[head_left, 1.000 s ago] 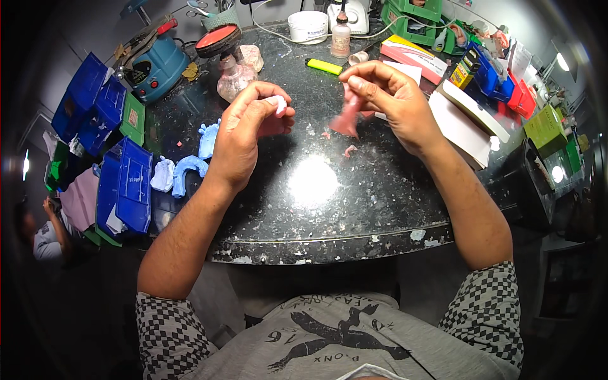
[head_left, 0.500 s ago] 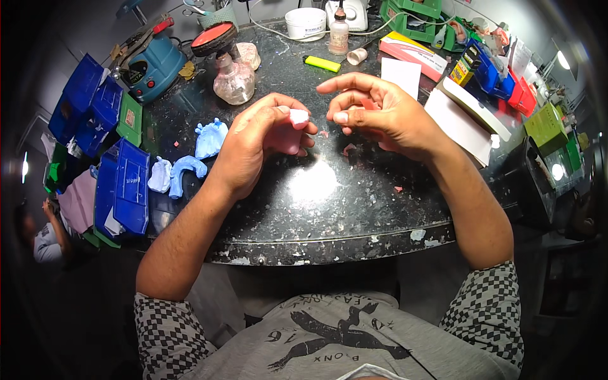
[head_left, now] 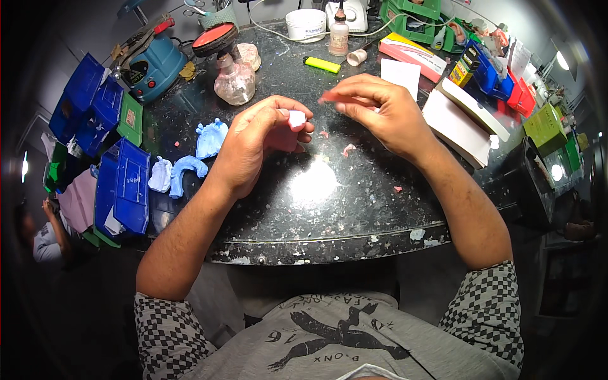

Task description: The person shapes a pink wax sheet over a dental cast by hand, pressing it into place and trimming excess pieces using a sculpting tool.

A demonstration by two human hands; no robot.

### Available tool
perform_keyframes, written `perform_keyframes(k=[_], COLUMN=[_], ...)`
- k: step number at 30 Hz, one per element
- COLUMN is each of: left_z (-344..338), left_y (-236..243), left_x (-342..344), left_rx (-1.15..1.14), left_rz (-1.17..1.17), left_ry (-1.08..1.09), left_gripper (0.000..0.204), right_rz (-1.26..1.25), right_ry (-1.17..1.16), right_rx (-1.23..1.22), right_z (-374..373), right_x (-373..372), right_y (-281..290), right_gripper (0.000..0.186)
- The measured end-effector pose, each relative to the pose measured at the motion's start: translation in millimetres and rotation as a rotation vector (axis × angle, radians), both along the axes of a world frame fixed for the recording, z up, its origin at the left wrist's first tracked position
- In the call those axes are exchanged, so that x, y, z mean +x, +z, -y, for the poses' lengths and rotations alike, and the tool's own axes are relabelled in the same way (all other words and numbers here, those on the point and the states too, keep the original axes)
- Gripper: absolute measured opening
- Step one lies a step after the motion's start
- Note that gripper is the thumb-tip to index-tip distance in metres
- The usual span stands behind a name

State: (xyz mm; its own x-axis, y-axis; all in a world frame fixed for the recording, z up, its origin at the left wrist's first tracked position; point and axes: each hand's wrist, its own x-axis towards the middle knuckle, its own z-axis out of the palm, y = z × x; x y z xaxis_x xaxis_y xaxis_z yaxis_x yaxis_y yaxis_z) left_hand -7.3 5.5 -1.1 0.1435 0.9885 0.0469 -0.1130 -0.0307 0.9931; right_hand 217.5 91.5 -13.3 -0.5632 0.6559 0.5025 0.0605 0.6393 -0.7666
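My left hand (head_left: 250, 136) is closed around a small pink piece (head_left: 296, 120) with a whitish top, standing up between thumb and fingers; its lower part is hidden in the palm. To its right, my right hand (head_left: 392, 117) pinches a thin reddish-pink strip (head_left: 330, 97) that looks like wax. The strip's tip points toward the left hand without touching the pink piece, and it is slightly blurred. Pink scraps (head_left: 349, 149) lie on the dark speckled table below. Beside my left forearm are a blue horseshoe-shaped piece (head_left: 188, 172) and a light-blue dental cast (head_left: 211, 137).
A glass burner bottle (head_left: 235, 85) stands behind my left hand, near a round red-topped disc (head_left: 215, 38). Farther back lie a yellow-green lighter (head_left: 322, 64) and a small cup (head_left: 356, 57). Blue bins (head_left: 123, 183) line the left; an open white box (head_left: 465, 123) sits right.
My right hand has turned and its fingers have drawn together, bringing the reddish strip out at the fingertips. The left hand has tilted slightly, the pink piece still in it.
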Motion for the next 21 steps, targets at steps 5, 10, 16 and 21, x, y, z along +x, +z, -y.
perform_keyframes(k=[5, 10, 16, 21], left_z=[2, 4, 10, 9], left_y=[-1, -5, -1, -1], left_x=[-1, 1, 9, 10], left_rx=[0.022, 0.077, 0.084, 0.042], left_rz=[-0.069, -0.115, -0.090, -0.092], left_ry=[0.012, 0.034, -0.028, -0.073], left_gripper=[0.033, 0.036, 0.031, 0.022], right_rz=[-0.037, -0.118, -0.104, -0.068], right_ry=[0.062, 0.294, 0.271, 0.216], right_rx=[-0.194, -0.527, -0.548, -0.496], right_z=[20, 29, 31, 30], right_x=[-8, -11, -16, -16], right_y=[19, 22, 15, 14], right_gripper=[0.026, 0.025, 0.022, 0.019])
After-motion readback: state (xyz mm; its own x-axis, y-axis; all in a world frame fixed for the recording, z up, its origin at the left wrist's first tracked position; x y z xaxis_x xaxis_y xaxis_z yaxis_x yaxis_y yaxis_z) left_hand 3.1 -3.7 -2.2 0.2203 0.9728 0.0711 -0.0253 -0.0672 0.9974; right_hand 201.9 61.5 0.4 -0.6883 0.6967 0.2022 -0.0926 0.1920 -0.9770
